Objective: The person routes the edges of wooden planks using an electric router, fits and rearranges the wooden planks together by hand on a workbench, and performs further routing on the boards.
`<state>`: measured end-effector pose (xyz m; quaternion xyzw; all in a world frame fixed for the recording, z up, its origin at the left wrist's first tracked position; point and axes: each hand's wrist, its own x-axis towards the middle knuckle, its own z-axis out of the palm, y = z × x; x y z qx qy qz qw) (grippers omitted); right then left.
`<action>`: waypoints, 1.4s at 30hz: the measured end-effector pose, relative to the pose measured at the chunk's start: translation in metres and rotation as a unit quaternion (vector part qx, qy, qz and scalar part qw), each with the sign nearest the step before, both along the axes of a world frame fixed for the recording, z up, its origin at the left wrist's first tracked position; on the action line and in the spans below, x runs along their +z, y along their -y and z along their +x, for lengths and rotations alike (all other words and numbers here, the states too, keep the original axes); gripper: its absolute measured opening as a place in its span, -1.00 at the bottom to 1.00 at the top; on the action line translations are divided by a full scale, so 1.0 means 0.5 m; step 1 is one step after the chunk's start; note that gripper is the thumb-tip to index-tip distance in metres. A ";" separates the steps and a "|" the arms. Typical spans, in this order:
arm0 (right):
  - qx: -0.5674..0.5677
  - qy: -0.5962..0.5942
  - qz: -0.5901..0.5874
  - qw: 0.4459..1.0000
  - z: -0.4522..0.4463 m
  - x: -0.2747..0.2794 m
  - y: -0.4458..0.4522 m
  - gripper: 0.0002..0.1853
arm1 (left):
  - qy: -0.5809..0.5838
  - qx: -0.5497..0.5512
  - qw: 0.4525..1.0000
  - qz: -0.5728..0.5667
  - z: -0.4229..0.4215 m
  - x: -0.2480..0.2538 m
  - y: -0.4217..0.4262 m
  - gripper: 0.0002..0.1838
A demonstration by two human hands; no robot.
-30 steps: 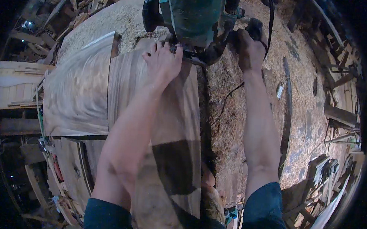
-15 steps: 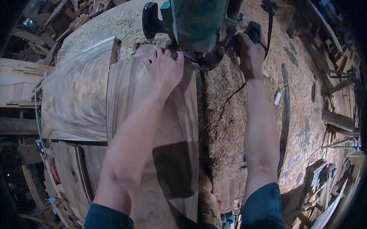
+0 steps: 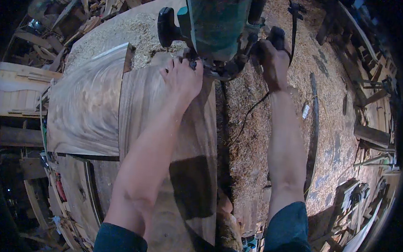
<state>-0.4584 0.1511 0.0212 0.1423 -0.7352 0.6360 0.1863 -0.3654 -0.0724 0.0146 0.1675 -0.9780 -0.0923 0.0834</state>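
A large green power tool (image 3: 216, 26) with black side handles stands at the top centre, over the far end of a long wooden board (image 3: 189, 148). My left hand (image 3: 183, 76) has its fingers curled on the tool's base, at its near left edge. The tool's left handle (image 3: 166, 27) is free of my hand. My right hand (image 3: 274, 62) is wrapped round the black handle on the right side. Where the tool's underside meets the wood is hidden.
A wider board (image 3: 84, 108) with swirling grain lies at the left. Wood shavings (image 3: 254, 145) cover the ground at the right, crossed by a black cord (image 3: 251, 111). Scrap wood (image 3: 372, 134) is piled at the right edge, with pale planks (image 3: 20, 91) at the far left.
The tool and both hands sit slightly lower in view than a second ago. Both hands keep their places on the tool. The cord beside my right hand has shifted a little.
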 end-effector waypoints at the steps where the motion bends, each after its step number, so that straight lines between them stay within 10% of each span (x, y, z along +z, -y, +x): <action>1: -0.002 0.001 -0.002 1.000 -0.003 0.002 -0.001 -0.88 | 0.001 0.001 1.000 0.002 0.001 0.002 0.000 -0.37; 4: -0.018 0.118 -0.161 0.980 0.030 0.055 0.032 -0.86 | -0.007 0.010 1.000 -0.017 0.001 -0.006 -0.003 -0.37; 10: -0.010 0.232 -0.071 0.970 0.036 0.066 0.007 -0.83 | 0.010 0.019 1.000 0.017 -0.003 -0.003 -0.007 -0.35; 15: 0.027 0.042 0.028 0.998 -0.017 -0.027 -0.011 -0.67 | 0.030 0.018 0.998 0.049 0.005 0.006 -0.008 -0.32; 42: -0.069 0.214 0.010 0.974 0.683 -0.018 -0.143 -0.83 | 0.038 -0.104 0.994 0.021 0.612 0.016 -0.116 -0.40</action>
